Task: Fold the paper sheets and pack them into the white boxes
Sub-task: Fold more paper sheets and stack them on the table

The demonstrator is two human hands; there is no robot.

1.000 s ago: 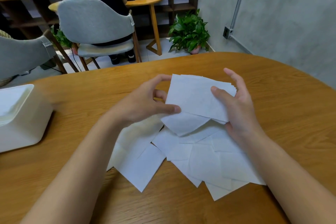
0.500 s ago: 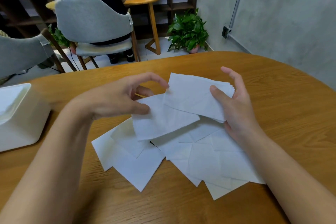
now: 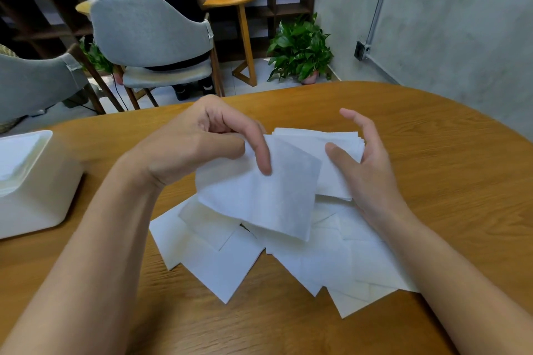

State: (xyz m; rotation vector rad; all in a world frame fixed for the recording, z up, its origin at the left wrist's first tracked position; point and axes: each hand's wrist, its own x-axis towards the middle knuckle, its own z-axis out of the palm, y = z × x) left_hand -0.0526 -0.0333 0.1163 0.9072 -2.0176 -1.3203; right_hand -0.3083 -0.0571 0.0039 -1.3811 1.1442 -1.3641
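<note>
My left hand [image 3: 202, 144] pinches the top edge of one white paper sheet [image 3: 259, 196] and holds it above the table, overlapping a stack. My right hand [image 3: 360, 164] holds that stack of folded white sheets [image 3: 317, 141], thumb on top and fingers behind its right edge. Below both hands, several loose white sheets [image 3: 230, 262] lie scattered on the wooden table [image 3: 432, 181]. A white box [image 3: 31, 190] stands at the left edge of the table, with white sheets inside it.
Two grey chairs [image 3: 150, 34] stand beyond the table's far edge, and a person in dark clothes stands behind one. A potted plant [image 3: 300, 49] sits on the floor by the grey wall. A small round wooden side table [image 3: 233, 0] is further back.
My left hand has lifted a single sheet from the pile and brought it rightward onto the stack in my right hand. My right hand has stayed almost still.
</note>
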